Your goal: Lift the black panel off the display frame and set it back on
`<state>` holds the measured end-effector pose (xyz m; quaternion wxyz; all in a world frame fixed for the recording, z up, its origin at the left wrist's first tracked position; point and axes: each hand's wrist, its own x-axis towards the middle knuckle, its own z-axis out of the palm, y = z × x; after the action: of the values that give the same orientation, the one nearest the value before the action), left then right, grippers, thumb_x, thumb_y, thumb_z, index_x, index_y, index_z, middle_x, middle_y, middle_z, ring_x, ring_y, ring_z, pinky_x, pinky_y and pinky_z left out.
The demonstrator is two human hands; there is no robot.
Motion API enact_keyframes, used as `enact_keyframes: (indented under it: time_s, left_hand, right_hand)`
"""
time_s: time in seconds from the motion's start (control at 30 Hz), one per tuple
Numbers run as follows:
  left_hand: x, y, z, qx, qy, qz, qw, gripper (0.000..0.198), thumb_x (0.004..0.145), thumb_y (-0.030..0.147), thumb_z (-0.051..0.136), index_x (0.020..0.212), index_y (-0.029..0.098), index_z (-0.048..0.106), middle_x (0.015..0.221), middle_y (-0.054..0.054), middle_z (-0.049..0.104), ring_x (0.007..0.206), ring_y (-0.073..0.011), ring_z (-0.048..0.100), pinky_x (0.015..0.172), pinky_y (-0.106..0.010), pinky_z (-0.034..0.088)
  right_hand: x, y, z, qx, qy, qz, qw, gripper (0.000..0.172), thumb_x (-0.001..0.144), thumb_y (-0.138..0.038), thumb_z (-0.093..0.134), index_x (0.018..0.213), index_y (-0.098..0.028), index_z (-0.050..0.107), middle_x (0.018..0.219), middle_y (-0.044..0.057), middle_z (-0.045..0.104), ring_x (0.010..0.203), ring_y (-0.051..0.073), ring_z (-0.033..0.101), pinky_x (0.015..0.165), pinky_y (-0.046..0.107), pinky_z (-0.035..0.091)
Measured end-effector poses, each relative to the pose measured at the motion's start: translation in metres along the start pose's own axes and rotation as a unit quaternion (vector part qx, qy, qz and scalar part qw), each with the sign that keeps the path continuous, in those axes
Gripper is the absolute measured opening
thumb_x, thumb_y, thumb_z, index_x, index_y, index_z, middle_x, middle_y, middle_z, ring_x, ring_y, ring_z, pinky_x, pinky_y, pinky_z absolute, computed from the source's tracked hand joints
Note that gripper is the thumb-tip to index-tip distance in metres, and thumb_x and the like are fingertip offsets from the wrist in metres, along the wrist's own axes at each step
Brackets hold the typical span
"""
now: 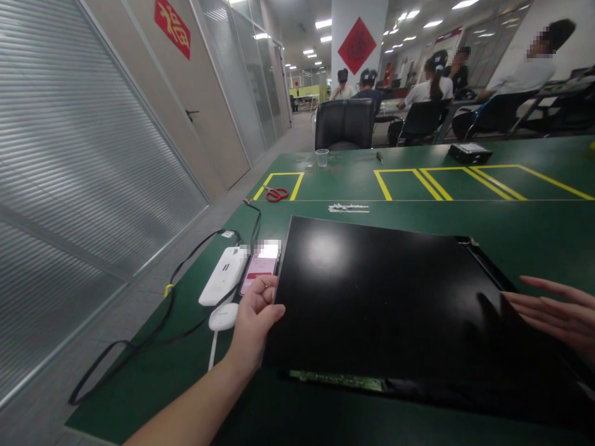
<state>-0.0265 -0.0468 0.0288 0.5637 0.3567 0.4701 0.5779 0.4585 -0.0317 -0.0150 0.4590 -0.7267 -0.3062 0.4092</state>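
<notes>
A glossy black flat panel (pixel 372 297), which looks like a display screen, lies tilted over a black frame. Part of a green circuit board (pixel 337 379) shows under its near edge. My left hand (pixel 258 316) grips the panel's left edge, thumb on top and fingers curled behind. At the right edge is my right hand (pixel 555 310), its fingers stretched out flat and its reflection showing in the glossy surface. Whether those fingertips touch the panel I cannot tell. Most of the frame is hidden beneath the panel.
Left of the panel lie a phone (pixel 259 269), a white power bank (pixel 224 275), a round white charger (pixel 224 316) and black cables. Farther back are red-handled scissors (pixel 277 194), white strips (pixel 348 209), a plastic cup (pixel 321 158) and a black box (pixel 469 153). People sit beyond the green table.
</notes>
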Motion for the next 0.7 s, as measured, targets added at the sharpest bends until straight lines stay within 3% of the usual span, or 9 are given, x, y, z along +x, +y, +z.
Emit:
enact_keyframes:
  time_s: [0.13,0.33,0.57,0.7]
  left_hand:
    - [0.003,-0.007,-0.003,0.017,-0.008,0.005,1.000,0.037,0.063,0.021,0.078,0.095,0.019,0.060,0.064,0.004,0.063,0.049,-0.0107,0.055,0.050,-0.021,0.044]
    - [0.009,-0.015,-0.007,0.038,-0.012,0.005,0.999,0.038,0.064,0.023,0.080,0.096,0.019,0.060,0.058,0.006,0.058,0.046,-0.0096,0.050,0.048,-0.019,0.041]
    - [0.009,-0.002,0.000,0.035,-0.002,-0.018,0.999,0.041,0.061,0.021,0.077,0.097,0.020,0.058,0.065,0.005,0.065,0.052,-0.0128,0.057,0.055,-0.023,0.046]
    - [0.012,0.010,-0.004,0.038,0.015,0.029,0.999,0.040,0.059,0.022,0.074,0.096,0.019,0.060,0.068,0.004,0.067,0.055,-0.0145,0.060,0.057,-0.025,0.047]
  right_hand:
    - [-0.011,-0.016,0.009,0.032,0.031,0.036,0.998,0.032,0.061,-0.036,0.067,0.091,-0.045,0.073,0.117,0.015,0.074,0.112,0.034,0.070,0.095,0.039,0.058]
    - [-0.023,-0.030,0.017,0.026,0.052,0.026,0.998,0.029,0.063,-0.040,0.064,0.092,-0.040,0.071,0.110,0.017,0.075,0.112,0.036,0.070,0.103,0.045,0.054]
    - [-0.020,-0.030,0.019,0.034,0.013,0.014,0.999,0.028,0.077,-0.044,0.054,0.098,-0.033,0.068,0.110,0.017,0.076,0.111,0.035,0.071,0.103,0.047,0.055]
    - [-0.018,-0.030,0.020,0.088,-0.022,0.030,0.995,0.029,0.083,-0.041,0.047,0.102,-0.029,0.066,0.115,0.018,0.075,0.115,0.032,0.071,0.100,0.046,0.057]
